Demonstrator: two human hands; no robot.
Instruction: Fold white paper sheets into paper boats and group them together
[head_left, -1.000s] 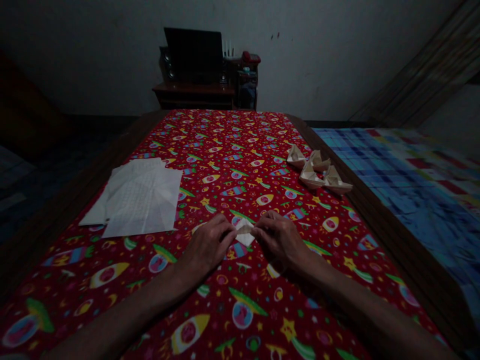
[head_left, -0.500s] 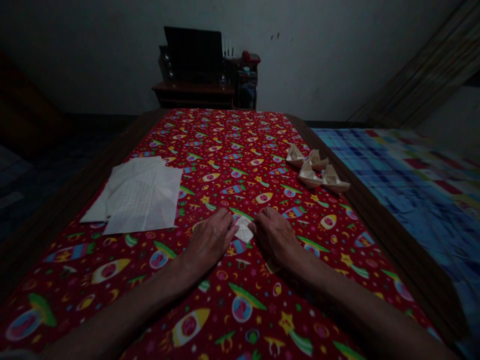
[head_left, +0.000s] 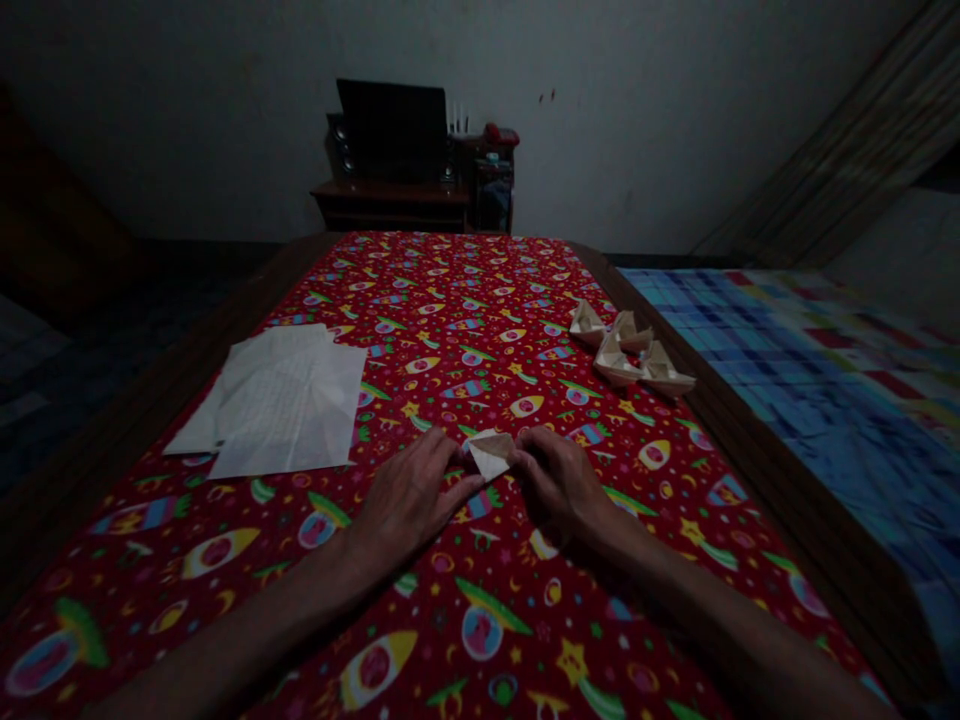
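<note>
A small folded piece of paper [head_left: 491, 458] is held between my two hands just above the red patterned cloth [head_left: 450, 330]. My left hand [head_left: 411, 490] pinches its left side, thumb in front and fingers behind. At its right corner, my right hand [head_left: 559, 475] closes thumb and fingertips on the paper. One face of the fold looks pale, while the upper right part is darker and tan. Several folded paper boats [head_left: 615, 360] stand grouped on the cloth, beyond my right hand. To the left lies a loose stack of flat paper sheets [head_left: 285, 405].
The cloth covers a long table with a dark wooden edge [head_left: 757, 470]. Past its far end stands a desk [head_left: 390, 200] with a black monitor [head_left: 394, 130] and speakers. On the right is a surface with a blue checked cover [head_left: 720, 330].
The folded paper has turned and tilted, showing a larger pale face and a tan part. Both hands have shifted their grip around it. The view has tipped slightly upward.
</note>
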